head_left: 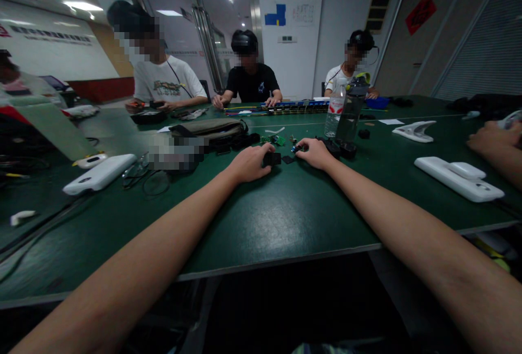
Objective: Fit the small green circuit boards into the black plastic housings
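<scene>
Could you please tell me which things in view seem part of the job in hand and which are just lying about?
Probably in use:
black block in the left hand
small part in the right hand
flat black piece between them
green pieces

Apparently just lying about:
clear bottle
olive bag
white clip

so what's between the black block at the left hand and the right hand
In the head view, a small flat black piece lies on the green table between the black block and the right hand.
</scene>
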Demonstrator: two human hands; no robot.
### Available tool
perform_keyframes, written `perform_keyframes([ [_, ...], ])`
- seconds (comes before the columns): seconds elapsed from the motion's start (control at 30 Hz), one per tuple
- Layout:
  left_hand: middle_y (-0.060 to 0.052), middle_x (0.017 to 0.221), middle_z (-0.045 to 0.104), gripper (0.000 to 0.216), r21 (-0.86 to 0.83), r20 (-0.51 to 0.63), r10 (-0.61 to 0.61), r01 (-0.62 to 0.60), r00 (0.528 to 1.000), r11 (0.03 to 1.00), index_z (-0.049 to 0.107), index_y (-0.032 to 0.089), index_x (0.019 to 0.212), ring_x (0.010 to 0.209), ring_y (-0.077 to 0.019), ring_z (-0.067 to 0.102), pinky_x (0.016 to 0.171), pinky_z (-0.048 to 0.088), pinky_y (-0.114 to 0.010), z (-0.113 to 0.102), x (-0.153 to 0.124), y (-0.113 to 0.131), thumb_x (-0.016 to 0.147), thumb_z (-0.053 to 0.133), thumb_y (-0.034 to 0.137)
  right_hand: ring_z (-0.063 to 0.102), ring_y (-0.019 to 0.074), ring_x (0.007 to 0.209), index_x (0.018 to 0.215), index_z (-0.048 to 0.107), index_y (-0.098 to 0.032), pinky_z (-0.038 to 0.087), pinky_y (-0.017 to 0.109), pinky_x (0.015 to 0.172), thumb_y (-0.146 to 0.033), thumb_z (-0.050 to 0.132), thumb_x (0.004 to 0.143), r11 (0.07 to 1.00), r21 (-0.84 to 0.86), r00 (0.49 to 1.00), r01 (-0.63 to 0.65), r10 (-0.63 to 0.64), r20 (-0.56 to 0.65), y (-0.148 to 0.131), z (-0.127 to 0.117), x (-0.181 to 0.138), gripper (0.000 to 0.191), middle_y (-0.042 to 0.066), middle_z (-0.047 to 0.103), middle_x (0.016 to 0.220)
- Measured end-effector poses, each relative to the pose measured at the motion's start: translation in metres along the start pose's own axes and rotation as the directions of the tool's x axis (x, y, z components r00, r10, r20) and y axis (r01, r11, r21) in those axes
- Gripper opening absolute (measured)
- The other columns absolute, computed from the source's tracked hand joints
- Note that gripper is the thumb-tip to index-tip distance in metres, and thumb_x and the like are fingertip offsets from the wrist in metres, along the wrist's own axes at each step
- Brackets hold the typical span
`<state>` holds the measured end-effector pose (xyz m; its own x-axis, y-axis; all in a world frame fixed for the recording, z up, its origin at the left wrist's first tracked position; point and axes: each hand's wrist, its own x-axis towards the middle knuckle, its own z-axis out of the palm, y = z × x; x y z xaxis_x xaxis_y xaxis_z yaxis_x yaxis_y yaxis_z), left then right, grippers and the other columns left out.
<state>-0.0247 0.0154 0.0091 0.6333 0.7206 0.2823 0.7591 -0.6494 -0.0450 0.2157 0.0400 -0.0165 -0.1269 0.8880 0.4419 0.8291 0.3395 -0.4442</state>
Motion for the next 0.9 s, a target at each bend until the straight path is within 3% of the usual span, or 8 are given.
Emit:
perform_keyframes([
  [0.23,-0.011,0.111,0.071,0.044,0.064,0.018,0.002,-0.003,1.0,0.998,0.055,0.019,0.126,0.103,-0.0295,0.069,0.092,0.052,-0.04,0.0027,0.001,-0.0033,0.085,0.057,0.033,0.068,0.0185,0.083,0.099,0.077,-0.017,0.046,0.025,0.076,-0.018,0.074,0.076,1.0,0.012,1.0,0.0,-0.001,0.023,0.0016,0.0,0.0001,0.023,0.005,0.077,0.092],
  [0.47,-0.012,0.116,0.066,0.036,0.033,-0.063,0.051,-0.049,0.997,0.998,0.056,0.018,0.115,0.109,-0.0296,0.062,0.095,0.051,-0.041,0.0045,0.0007,-0.0052,0.081,0.059,0.029,0.068,0.019,0.083,0.1,0.077,-0.018,0.047,0.026,0.077,-0.019,0.074,0.075,1.0,0.005,1.0,-0.005,0.005,0.029,0.0024,0.0015,0.0006,0.025,0.005,0.077,0.093],
  [0.9,-0.014,0.113,0.062,0.036,0.02,-0.131,0.005,-0.002,0.991,1.0,0.053,0.016,0.112,0.106,-0.0313,0.061,0.094,0.051,-0.045,0.0017,0.0009,-0.0019,0.078,0.059,0.028,0.069,0.0206,0.086,0.104,0.077,-0.017,0.047,0.027,0.078,-0.019,0.073,0.076,1.0,-0.004,0.999,-0.002,0.002,0.048,0.0021,0.0016,0.0012,0.028,0.006,0.077,0.094],
])
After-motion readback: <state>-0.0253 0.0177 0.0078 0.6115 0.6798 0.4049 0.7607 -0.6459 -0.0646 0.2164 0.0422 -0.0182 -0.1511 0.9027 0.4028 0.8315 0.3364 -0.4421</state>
